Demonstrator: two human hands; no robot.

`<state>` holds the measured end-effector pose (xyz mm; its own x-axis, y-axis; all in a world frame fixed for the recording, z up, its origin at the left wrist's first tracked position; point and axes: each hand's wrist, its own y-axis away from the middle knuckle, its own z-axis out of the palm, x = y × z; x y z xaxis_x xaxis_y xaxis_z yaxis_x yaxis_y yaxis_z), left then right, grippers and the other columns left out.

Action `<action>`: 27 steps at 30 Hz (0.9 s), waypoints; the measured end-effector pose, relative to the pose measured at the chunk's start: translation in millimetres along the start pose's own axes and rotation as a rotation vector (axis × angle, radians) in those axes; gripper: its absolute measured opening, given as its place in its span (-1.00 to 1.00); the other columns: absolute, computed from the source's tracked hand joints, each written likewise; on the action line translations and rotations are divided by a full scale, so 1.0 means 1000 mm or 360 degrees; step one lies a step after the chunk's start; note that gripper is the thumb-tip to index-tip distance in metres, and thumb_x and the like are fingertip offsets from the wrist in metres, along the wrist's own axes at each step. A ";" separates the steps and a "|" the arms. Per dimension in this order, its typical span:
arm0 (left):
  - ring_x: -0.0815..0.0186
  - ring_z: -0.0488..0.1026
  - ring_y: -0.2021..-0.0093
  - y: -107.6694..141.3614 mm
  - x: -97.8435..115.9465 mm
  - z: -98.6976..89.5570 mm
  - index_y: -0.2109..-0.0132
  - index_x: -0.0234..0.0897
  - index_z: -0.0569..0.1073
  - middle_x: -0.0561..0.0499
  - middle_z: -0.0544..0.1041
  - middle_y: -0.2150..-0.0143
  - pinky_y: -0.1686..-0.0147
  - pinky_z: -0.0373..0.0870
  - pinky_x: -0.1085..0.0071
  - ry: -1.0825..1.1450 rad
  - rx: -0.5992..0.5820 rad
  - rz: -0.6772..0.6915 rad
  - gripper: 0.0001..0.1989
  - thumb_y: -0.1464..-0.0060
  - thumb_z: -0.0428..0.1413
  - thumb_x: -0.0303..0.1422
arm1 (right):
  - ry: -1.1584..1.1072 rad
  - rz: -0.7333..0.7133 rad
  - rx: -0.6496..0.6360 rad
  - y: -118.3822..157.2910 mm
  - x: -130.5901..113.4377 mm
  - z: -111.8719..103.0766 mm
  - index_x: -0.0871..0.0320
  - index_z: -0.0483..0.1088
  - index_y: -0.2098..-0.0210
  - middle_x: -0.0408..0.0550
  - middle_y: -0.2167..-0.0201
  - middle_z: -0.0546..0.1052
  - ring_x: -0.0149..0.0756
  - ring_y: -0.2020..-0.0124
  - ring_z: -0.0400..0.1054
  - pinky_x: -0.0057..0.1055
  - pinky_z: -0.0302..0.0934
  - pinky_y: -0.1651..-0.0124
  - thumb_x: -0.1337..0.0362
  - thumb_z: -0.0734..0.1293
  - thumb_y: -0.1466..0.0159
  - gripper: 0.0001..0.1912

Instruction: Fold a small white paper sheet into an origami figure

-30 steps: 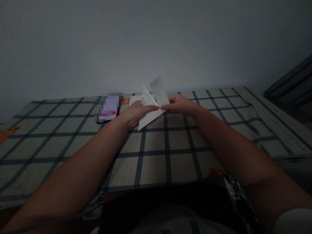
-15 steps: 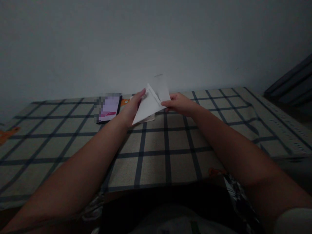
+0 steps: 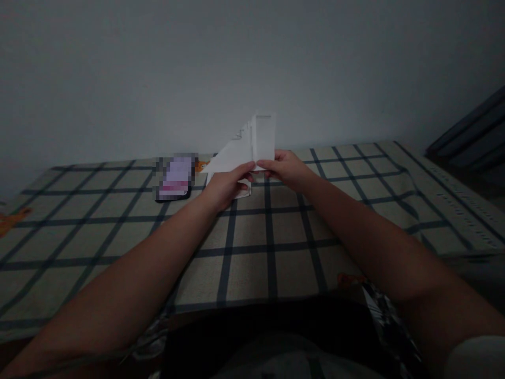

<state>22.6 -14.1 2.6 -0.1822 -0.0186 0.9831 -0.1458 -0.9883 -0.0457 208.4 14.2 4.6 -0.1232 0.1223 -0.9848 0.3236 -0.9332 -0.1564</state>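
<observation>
A folded sheet of white paper (image 3: 234, 152) is held up above the table, with a slanted left side and an upright strip on its right. My left hand (image 3: 229, 184) pinches its lower edge near the middle, thumb on the near face. Right beside it, my right hand (image 3: 282, 166) grips the lower right corner between thumb and fingers. Both thumbs nearly meet at the fold. Below the held paper, partly covered by it and my left hand, lies another pale paper or booklet (image 3: 242, 193).
A phone (image 3: 173, 179) with a lit, blurred screen lies left of my hands. An orange printed item (image 3: 201, 166) shows beside it. The checked tablecloth (image 3: 292, 263) covers the table up to a plain wall (image 3: 252, 63). Dark striped fabric (image 3: 473, 131) is at the right.
My left hand has moved from the paper's left edge down and right to its lower middle. The paper has turned more upright, its strip now vertical. My right hand stays nearly in place.
</observation>
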 end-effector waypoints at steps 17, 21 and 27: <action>0.37 0.42 0.45 0.002 -0.002 0.004 0.23 -0.25 0.51 0.05 0.53 0.38 0.49 0.32 0.49 -0.0290 0.0354 0.0134 -0.68 0.09 0.33 -0.16 | 0.0199 -0.0041 -0.0004 0.001 0.001 0.007 0.20 0.48 0.28 -0.14 0.41 0.53 -0.45 0.44 0.30 -0.49 0.19 0.40 0.25 0.49 -0.16 -0.81; 0.37 0.39 0.48 0.001 -0.006 0.002 0.32 -0.25 0.49 0.04 0.52 0.44 0.47 0.33 0.46 -0.0443 0.0375 0.0222 -0.71 0.04 0.31 -0.14 | 0.0198 -0.0080 -0.0014 0.001 0.003 0.007 0.21 0.47 0.28 -0.14 0.42 0.52 -0.45 0.45 0.30 -0.48 0.20 0.40 0.22 0.49 -0.15 -0.78; 0.34 0.41 0.48 0.003 -0.006 0.000 0.35 -0.23 0.49 0.03 0.54 0.43 0.45 0.34 0.42 -0.0563 0.0386 0.0301 -0.71 0.02 0.31 -0.12 | 0.0318 -0.0134 0.0010 0.002 0.000 0.007 0.19 0.46 0.32 -0.13 0.43 0.52 -0.41 0.42 0.33 -0.47 0.22 0.39 0.17 0.50 -0.13 -0.75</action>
<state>23.6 -17.4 -3.2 0.1649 -0.2106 0.9635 0.0970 -0.9687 -0.2284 202.3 10.1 4.9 0.0393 0.2643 -0.9637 0.3141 -0.9188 -0.2392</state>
